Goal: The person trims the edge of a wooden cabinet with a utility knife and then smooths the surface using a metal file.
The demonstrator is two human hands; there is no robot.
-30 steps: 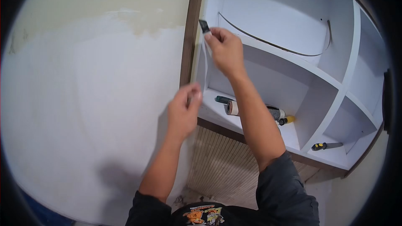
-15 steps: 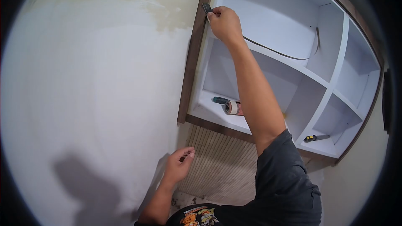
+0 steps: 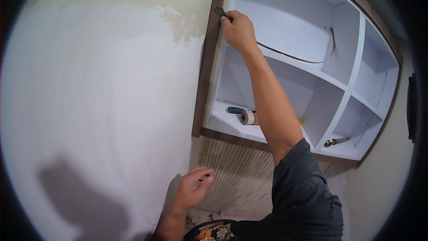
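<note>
My right hand [image 3: 239, 30] reaches up to the left side of a wall cabinet [image 3: 207, 76] with brown wood-look edging and white compartments. It grips a small, dark, flat tool [image 3: 220, 12], whose end rests at the brown edge strip; its exact kind does not show. My left hand [image 3: 192, 189] is lower down, in front of the ribbed panel under the cabinet and near the white wall. Its fingers curl toward the thumb, and whatever may be between them is too small to make out.
In the lower left compartment lie a green-handled tool [image 3: 235, 110] and a roll [image 3: 249, 117], partly behind my forearm. A yellow-and-black handled tool [image 3: 335, 142] sits in the lower right one. A thin dark strip [image 3: 290, 54] curves along the upper shelf. Patchy wall [image 3: 111, 85] stands at left.
The view has shifted slightly. My right hand stays at the cabinet's left edge with the dark tool turned a little. My left hand appears slightly lower and further right, fingers still curled.
</note>
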